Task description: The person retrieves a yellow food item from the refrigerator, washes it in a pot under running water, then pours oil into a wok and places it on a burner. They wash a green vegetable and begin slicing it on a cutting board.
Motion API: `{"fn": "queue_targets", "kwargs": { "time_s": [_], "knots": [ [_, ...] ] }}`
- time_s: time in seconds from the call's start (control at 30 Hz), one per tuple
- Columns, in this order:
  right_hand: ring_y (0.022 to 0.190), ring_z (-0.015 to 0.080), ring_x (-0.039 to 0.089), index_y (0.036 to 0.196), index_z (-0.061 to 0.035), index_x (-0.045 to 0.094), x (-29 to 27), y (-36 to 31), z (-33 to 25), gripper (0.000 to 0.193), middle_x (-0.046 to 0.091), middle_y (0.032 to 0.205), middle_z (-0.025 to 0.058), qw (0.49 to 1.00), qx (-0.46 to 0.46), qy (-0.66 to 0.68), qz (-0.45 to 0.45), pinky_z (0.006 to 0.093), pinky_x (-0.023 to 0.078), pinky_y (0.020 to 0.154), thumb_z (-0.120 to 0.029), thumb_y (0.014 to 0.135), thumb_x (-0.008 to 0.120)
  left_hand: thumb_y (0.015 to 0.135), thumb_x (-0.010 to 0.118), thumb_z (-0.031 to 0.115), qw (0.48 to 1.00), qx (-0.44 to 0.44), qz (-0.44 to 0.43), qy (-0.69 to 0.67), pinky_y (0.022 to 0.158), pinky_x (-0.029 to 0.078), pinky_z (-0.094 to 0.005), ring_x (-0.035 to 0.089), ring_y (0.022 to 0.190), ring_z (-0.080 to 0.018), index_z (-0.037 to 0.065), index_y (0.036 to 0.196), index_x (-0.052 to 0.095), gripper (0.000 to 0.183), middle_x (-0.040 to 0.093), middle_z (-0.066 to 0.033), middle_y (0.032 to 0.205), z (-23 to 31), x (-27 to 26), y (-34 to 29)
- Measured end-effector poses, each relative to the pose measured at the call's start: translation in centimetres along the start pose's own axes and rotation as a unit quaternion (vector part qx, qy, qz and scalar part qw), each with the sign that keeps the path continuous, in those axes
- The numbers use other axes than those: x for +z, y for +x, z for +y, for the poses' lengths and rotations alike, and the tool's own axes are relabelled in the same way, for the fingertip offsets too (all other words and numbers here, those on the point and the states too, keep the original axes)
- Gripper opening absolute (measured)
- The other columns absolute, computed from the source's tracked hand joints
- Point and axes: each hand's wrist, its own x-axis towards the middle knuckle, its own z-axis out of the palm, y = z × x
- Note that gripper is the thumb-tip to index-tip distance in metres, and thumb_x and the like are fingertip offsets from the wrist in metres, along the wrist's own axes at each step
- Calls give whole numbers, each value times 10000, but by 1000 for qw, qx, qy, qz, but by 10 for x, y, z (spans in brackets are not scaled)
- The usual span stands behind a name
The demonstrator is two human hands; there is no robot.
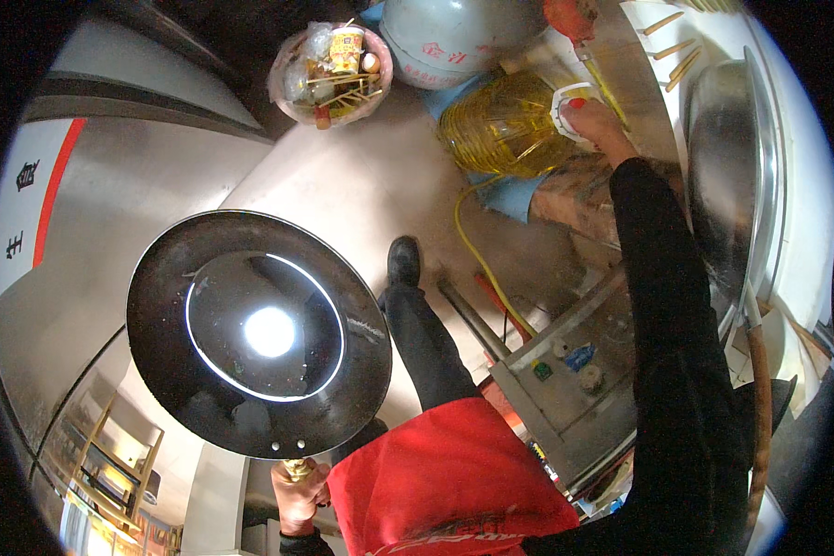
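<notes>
My left hand (298, 491) is closed round the handle of a black frying pan (250, 371), held out over the floor on my left. A bright light reflects in the pan's dark, shiny base. Farther off on the right, my right hand (602, 128) is closed at the white top of a large ribbed oil jug (496, 125), where a bit of red shows by the fingers. Yellow oil is visible through the jug's clear wall. The exact grip of the right fingertips is partly hidden.
A lined waste bin (380, 57) full of rubbish stands ahead, beside a grey gas cylinder (449, 42). A yellow hose (473, 232) runs down past a low metal stand (574, 371). At right is a large metal wok (723, 167). Steel cabinet fronts (130, 176) line the left.
</notes>
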Motion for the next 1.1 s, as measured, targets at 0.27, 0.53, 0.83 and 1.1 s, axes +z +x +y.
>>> {"fn": "queue_targets", "kwargs": {
  "time_s": [0.27,0.53,0.83,1.1],
  "knots": [
    [1099,453,652,1145,-14,698,8,19,-4,525,675,1237,233,994,-7,-80,-75,530,483,983,-411,1010,382,874,719,-8,1000,9,-2,-6,357,335,-277,438,387,-94,25,803,575,164,506,-10,540,6,3,1],
    [790,367,725,1058,15,698,15,-53,-32,630,698,962,266,922,145,357,-30,507,572,719,-506,1051,344,886,701,-8,999,12,-1,44,362,345,-274,442,382,-93,47,755,556,203,513,-11,528,12,-8,-20],
    [975,491,674,1094,89,651,-3,-365,-138,718,688,927,346,926,22,376,24,587,519,856,-594,1011,444,887,700,9,981,61,-17,185,350,331,-301,437,369,-120,79,790,539,200,514,-19,531,3,-13,-58],
    [743,453,705,1483,2,350,-30,-603,26,753,711,899,254,912,165,355,120,547,561,684,-440,944,637,862,683,-29,952,112,-59,279,345,346,-296,447,369,-132,35,933,593,131,513,-17,569,2,-12,-128]
  ]
}}
